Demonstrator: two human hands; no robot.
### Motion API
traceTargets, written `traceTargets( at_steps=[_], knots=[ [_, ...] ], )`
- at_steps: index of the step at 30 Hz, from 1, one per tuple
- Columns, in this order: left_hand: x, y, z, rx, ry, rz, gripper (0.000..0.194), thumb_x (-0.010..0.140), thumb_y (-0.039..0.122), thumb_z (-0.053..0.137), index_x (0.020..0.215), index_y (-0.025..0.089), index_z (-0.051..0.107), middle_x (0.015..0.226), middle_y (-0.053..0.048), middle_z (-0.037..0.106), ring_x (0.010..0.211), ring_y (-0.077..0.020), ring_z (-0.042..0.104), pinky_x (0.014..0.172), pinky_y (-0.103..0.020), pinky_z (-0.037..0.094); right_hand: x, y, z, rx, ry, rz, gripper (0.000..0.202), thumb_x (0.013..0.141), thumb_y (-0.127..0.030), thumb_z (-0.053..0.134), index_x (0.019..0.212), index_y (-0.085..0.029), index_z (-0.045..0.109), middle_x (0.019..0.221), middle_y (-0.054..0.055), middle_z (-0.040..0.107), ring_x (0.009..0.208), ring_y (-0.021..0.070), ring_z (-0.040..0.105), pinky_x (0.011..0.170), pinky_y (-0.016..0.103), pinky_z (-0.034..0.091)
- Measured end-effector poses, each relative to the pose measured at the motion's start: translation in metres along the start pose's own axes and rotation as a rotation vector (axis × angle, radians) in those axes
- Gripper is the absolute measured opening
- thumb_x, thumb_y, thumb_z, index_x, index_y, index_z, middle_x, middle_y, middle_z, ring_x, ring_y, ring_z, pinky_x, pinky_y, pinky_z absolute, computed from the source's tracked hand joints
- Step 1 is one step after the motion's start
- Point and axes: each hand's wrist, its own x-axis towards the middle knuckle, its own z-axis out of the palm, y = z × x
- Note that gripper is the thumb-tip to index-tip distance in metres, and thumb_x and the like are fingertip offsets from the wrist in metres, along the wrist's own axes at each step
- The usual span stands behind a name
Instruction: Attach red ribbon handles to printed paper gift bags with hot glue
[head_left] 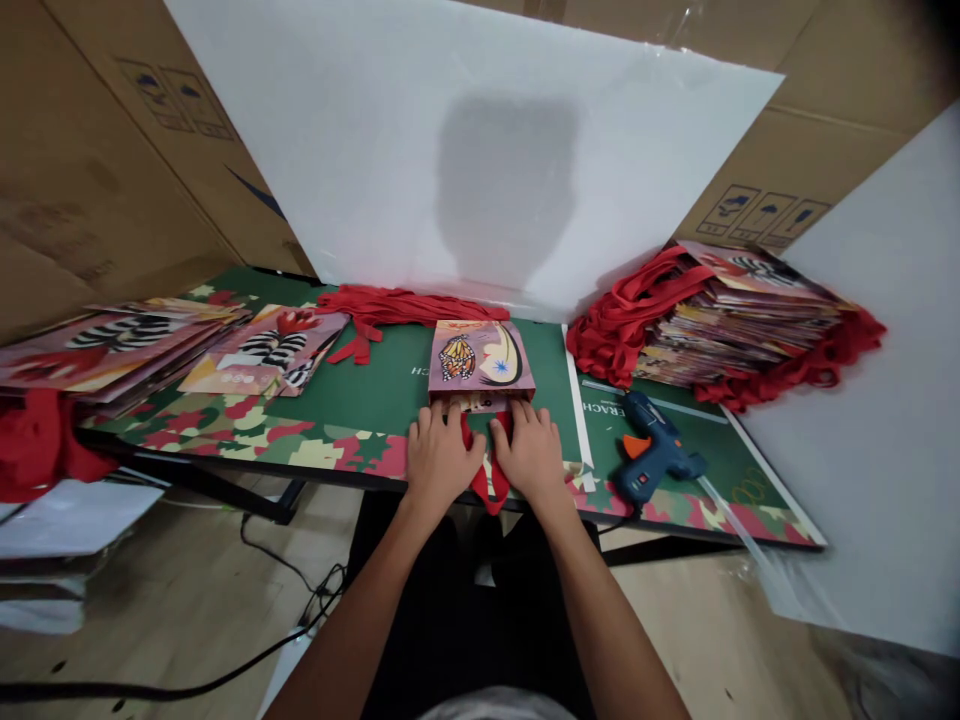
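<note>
A printed paper bag (480, 358) with a butterfly on it lies at the table's centre, its opening toward me. A red ribbon handle (491, 485) loops from the opening over the table's front edge. My left hand (441, 448) is at the left of the opening, fingertips on the bag's edge and thumb beside the ribbon. On the right side, my right hand (531, 450) touches the bag's edge in the same way, its thumb by the ribbon. The fingers of both hands are slightly apart and partly hidden at the tips.
A blue glue gun (652, 450) lies to the right, before a tall stack of bags (750, 315) with red handles. Loose red ribbons (412, 306) lie behind. More bags (112, 350) are at the left. Cardboard and a white board (360, 150) enclose the table (382, 400).
</note>
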Motion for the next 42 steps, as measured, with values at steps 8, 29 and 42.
traceTargets(
  at_steps=[8, 29, 42],
  knots=[
    [-0.002, 0.001, 0.0, 0.009, 0.007, -0.014, 0.044, 0.095, 0.034, 0.06, 0.132, 0.012, 0.067, 0.14, -0.024, 0.066, 0.118, -0.0415, 0.061, 0.095, -0.055, 0.054, -0.002, -0.003, -0.004, -0.023, -0.002, 0.002, 0.053, 0.114, -0.043, 0.046, 0.154, -0.01, 0.06, 0.158, 0.017, 0.061, 0.13, 0.039, 0.053, 0.105, 0.05, 0.045],
    [0.001, -0.027, -0.008, -0.473, 0.423, -0.102, 0.003, 0.1, 0.024, 0.055, 0.097, 0.024, 0.056, 0.101, -0.009, 0.063, 0.095, -0.0252, 0.066, 0.085, -0.041, 0.059, -0.008, 0.012, -0.001, 0.272, 0.256, 0.246, 0.042, 0.115, -0.03, 0.02, 0.136, -0.014, 0.053, 0.083, 0.008, 0.071, 0.071, 0.0275, 0.069, 0.068, 0.034, 0.048],
    [0.054, -0.06, 0.014, -0.516, 0.119, 0.127, 0.06, 0.097, 0.018, 0.056, 0.157, 0.023, 0.05, 0.151, -0.014, 0.057, 0.144, -0.0289, 0.058, 0.124, -0.046, 0.047, -0.005, 0.008, 0.0, 0.228, 0.141, 0.182, 0.023, 0.106, -0.021, 0.042, 0.116, -0.019, 0.063, 0.111, 0.014, 0.075, 0.102, 0.0295, 0.07, 0.087, 0.036, 0.049]
  ],
)
